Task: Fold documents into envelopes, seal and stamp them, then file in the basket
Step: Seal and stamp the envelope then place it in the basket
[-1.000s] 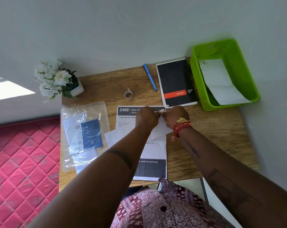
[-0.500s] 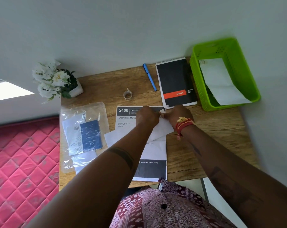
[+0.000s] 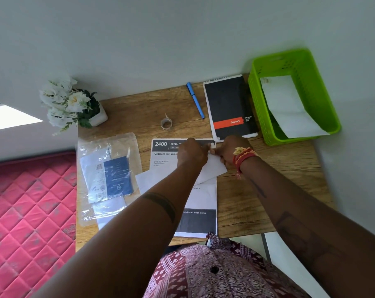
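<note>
Flower pot (image 3: 96, 117), bench (image 3: 257, 190) far-left corner. Plastic sleeve (image 3: 107, 175), left. Printed document (image 3: 195, 220), centre, under white envelope (image 3: 212, 171); left hand (image 3: 192, 152) and right hand (image 3: 229, 150) fingers pinched on envelope's top edge. Notepad (image 3: 229, 104). Green basket (image 3: 289, 61), far right, holding one envelope.

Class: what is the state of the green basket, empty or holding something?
Holding something: one white envelope lies slanted inside the green basket, its lower end near the front rim.
</note>
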Demonstrator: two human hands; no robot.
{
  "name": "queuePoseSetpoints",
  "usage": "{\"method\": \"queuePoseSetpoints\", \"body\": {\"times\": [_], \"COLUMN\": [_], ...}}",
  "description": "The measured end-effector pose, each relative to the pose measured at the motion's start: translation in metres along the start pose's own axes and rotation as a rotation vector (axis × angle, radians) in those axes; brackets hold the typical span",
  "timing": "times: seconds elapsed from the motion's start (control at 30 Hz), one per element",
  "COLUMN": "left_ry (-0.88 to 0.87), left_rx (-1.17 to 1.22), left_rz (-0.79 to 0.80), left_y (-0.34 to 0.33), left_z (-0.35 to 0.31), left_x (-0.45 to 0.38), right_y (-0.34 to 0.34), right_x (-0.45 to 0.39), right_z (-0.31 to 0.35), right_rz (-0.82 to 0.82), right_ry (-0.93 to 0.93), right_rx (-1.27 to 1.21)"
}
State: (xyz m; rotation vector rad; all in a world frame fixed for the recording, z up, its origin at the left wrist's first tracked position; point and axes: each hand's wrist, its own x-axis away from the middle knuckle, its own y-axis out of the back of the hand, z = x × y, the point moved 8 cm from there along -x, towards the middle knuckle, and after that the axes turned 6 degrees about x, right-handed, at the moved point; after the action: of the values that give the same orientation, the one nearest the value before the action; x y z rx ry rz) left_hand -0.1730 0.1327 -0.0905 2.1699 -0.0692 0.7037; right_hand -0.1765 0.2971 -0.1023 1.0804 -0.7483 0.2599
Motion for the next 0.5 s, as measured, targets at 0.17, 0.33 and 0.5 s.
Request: {"method": "queuePoseSetpoints", "body": {"times": [0.17, 0.33, 0.5], "left_ry": [0.015, 0.083, 0.002], "left_rx": [-0.010, -0.008, -0.129], "left_rz": [-0.002, 0.008, 0.010], "left_y": [0.0001, 0.0005, -0.0011], "left_z": [-0.0028, -0.0065, -0.0083], "left_x": [0.0016, -0.0009, -0.0013], "right_y": [0.0004, -0.0002, -0.0013], "right_x": [0.0016, 0.0035, 0.0045], "right_z": [-0.0014, -0.0014, -0.0008], "right_rz": [-0.017, -0.056, -0.041], "right_ry": [0.020, 0.038, 0.054], "right_rx": [0.003, 0.021, 0.046]}}
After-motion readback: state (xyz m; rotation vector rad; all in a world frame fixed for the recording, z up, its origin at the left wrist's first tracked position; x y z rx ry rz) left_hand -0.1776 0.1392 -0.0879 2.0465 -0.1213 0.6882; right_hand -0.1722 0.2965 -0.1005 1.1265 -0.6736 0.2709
